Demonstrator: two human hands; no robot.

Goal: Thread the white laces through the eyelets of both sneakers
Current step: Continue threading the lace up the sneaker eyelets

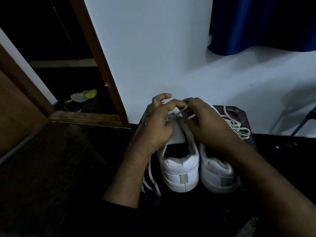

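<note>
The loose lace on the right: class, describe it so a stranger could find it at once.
Start at the pale wall and drop to the pair of white sneakers at its foot. Past the right sneaker, beyond the right hand, the loose lace lies in tangled loops. Unlike the lace both hands are working, nobody touches it.

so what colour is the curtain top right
Deep blue curtain, seen in the head view.

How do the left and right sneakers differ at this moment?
Both hands work a lace over the left sneaker; the right sneaker gets no such work, lying partly under the right hand. The left hand rests on the left sneaker's tongue. Both sneakers are white, heels toward the camera.
</note>
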